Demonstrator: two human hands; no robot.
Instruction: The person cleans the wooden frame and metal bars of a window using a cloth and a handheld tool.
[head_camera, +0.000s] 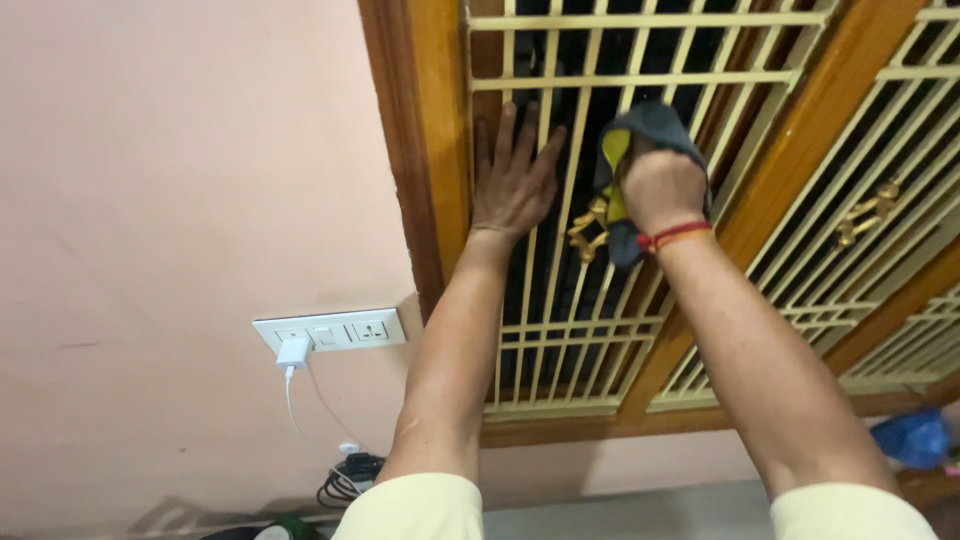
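My left hand (512, 180) lies flat with fingers spread against the cream metal grille (560, 340) of a wood-framed window, close to the left frame post (425, 150). My right hand (662, 185) grips a grey and yellow cloth (640, 135) and presses it on the grille bars, just above a brass window handle (590, 228). A red thread band circles my right wrist. Both arms reach up from the bottom of the view.
A pink wall (170, 200) is on the left with a white switch and socket plate (330, 330) and a plugged-in white charger (293, 353). Dark cables (348, 475) lie below. A second grilled shutter with a brass handle (865, 212) is at right; a blue bag (912, 438) is lower right.
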